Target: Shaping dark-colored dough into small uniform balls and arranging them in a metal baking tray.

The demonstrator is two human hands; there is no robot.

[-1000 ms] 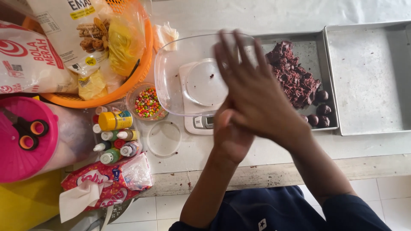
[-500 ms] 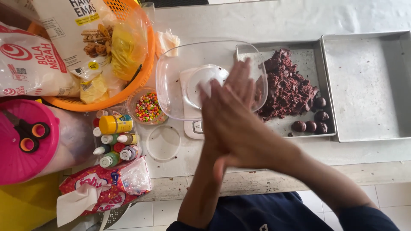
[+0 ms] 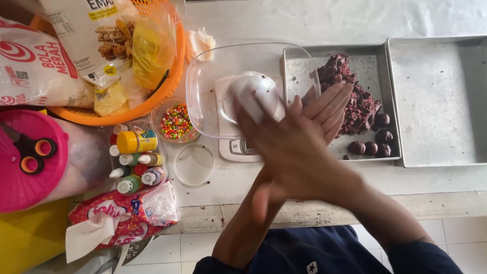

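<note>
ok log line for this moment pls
hands: right hand pressed flat over left hand, palms together | under: kitchen scale | nearby: tray with dark dough

— What sits along the left of the table (image 3: 324,20)?

— An orange basket (image 3: 170,83) stuffed with snack bags, a pink lid (image 3: 30,172) carrying scissors (image 3: 28,147), and a cluster of small colouring bottles (image 3: 134,162).

— And near those bottles?

— A small cup of coloured sprinkles (image 3: 175,122), a clear round lid (image 3: 194,164), and a tissue pack (image 3: 119,220) at the table edge.

— On the far right?

— An empty metal tray (image 3: 441,101).
</note>
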